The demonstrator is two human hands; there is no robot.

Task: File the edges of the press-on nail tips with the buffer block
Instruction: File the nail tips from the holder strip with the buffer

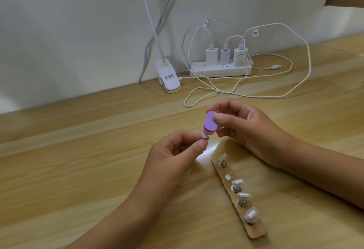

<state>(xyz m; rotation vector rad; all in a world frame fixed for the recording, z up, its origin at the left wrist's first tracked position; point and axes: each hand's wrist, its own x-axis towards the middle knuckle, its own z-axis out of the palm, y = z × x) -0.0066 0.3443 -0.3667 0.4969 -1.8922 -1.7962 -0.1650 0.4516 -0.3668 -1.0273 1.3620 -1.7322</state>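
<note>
The left hand pinches a small clear press-on nail tip between thumb and forefinger at centre frame, raised above the tabletop. The right hand grips the purple buffer block by its edges, its lower end touching the tip.

The pinch covers most of the tip, so a hard stroke would probably twist it loose and flick it onto the tabletop, where clear plastic is hard to spot. The block could also rasp the left fingertips, which sit right at the contact.

Below, toward lower right, the wooden holder strip carries four more tips on stands and one bare magnet disc. The right forearm passes near them, and a dropped wrist could knock them.
</note>
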